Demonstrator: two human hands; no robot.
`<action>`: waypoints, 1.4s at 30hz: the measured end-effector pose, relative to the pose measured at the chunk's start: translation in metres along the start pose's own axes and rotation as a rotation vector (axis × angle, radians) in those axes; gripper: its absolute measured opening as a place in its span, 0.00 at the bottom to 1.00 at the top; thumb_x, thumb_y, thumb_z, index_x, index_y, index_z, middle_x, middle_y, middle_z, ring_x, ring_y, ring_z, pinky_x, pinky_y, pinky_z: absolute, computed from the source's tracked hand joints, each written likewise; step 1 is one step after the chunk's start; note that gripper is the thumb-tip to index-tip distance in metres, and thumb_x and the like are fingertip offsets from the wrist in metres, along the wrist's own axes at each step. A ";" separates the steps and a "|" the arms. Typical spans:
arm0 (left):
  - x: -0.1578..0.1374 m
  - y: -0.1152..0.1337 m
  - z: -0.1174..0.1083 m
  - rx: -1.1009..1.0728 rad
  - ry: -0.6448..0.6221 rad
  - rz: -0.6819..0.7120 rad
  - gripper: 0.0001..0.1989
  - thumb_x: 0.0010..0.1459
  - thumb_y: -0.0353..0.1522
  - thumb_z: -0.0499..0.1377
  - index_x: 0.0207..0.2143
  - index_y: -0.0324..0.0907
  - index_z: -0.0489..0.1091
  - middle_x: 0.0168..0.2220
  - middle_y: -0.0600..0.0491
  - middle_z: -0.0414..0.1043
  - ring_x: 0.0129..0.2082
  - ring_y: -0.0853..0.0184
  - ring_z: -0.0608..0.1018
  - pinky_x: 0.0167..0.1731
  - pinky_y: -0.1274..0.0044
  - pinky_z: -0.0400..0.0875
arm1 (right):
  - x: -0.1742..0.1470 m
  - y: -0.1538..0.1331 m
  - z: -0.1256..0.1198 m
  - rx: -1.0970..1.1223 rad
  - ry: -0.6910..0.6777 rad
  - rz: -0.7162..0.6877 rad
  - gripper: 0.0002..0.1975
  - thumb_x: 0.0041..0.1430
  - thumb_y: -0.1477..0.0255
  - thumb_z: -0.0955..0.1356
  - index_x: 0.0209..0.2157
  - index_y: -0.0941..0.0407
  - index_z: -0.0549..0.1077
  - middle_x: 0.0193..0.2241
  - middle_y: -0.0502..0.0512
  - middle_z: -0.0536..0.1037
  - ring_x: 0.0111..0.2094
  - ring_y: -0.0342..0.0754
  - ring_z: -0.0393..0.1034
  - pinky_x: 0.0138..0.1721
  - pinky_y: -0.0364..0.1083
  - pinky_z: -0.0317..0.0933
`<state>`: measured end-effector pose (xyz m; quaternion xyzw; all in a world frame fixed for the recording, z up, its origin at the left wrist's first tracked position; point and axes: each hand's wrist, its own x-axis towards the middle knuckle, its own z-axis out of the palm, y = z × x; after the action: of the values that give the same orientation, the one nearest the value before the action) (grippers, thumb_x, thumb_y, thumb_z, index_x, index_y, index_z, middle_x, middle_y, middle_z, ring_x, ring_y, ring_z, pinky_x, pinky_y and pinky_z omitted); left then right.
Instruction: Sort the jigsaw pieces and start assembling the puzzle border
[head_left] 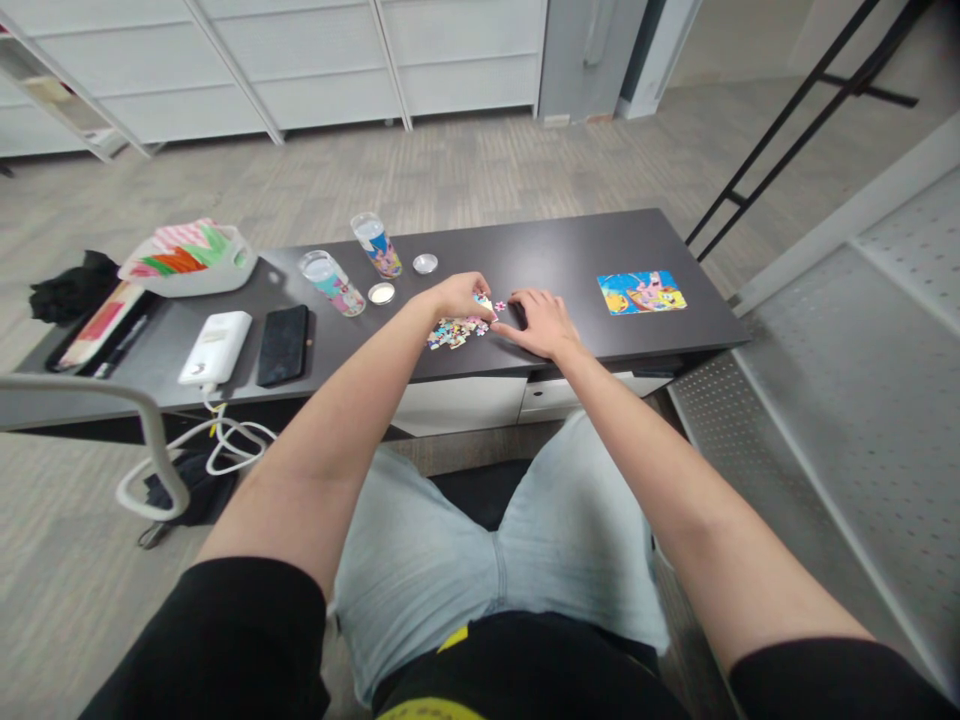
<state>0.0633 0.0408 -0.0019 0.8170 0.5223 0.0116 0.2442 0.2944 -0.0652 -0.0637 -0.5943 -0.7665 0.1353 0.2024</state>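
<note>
A loose pile of small colourful jigsaw pieces [454,334] lies on the dark table in front of me. My left hand [459,296] reaches over the pile from behind, its fingers curled and closed on a jigsaw piece [485,304] at the pile's right side. Just right of the pile, my right hand [546,324] rests low over the tabletop with fingers stretched and thumb apart, pointing at the pieces. Its thumb tip comes close to the pile's edge, and I see nothing held in it. A single pinkish piece [501,306] lies between the hands.
A picture card [642,293] lies at right. Two clear cylindrical containers [332,284] [377,246] stand left of the pile, beside two round lids [381,294] [425,264]. Farther left are a black phone [283,345], a white cabled device [216,348] and a white basket [191,272].
</note>
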 end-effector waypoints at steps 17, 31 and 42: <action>-0.009 -0.022 -0.004 -0.154 0.228 0.040 0.22 0.81 0.28 0.59 0.65 0.38 0.91 0.56 0.41 0.93 0.53 0.55 0.92 0.62 0.69 0.85 | 0.000 -0.001 0.001 -0.025 0.011 0.002 0.35 0.84 0.44 0.76 0.75 0.57 0.83 0.81 0.68 0.83 0.80 0.77 0.74 0.81 0.71 0.67; -0.053 -0.045 0.000 -0.058 0.222 0.065 0.39 0.67 0.48 0.80 0.75 0.41 0.86 0.76 0.36 0.85 0.76 0.40 0.85 0.81 0.52 0.75 | -0.001 -0.001 0.001 -0.011 0.014 0.004 0.35 0.83 0.44 0.75 0.75 0.54 0.83 0.81 0.70 0.82 0.80 0.78 0.73 0.82 0.75 0.65; -0.069 -0.038 0.066 0.063 0.387 0.037 0.29 0.82 0.47 0.73 0.76 0.45 0.82 0.78 0.36 0.80 0.81 0.39 0.77 0.84 0.50 0.67 | 0.002 0.004 0.005 -0.018 0.012 0.000 0.36 0.84 0.42 0.76 0.75 0.53 0.83 0.81 0.69 0.82 0.81 0.78 0.73 0.82 0.74 0.66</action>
<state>0.0178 -0.0316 -0.0592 0.8161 0.5447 0.1567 0.1132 0.2954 -0.0626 -0.0693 -0.5970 -0.7665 0.1248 0.2013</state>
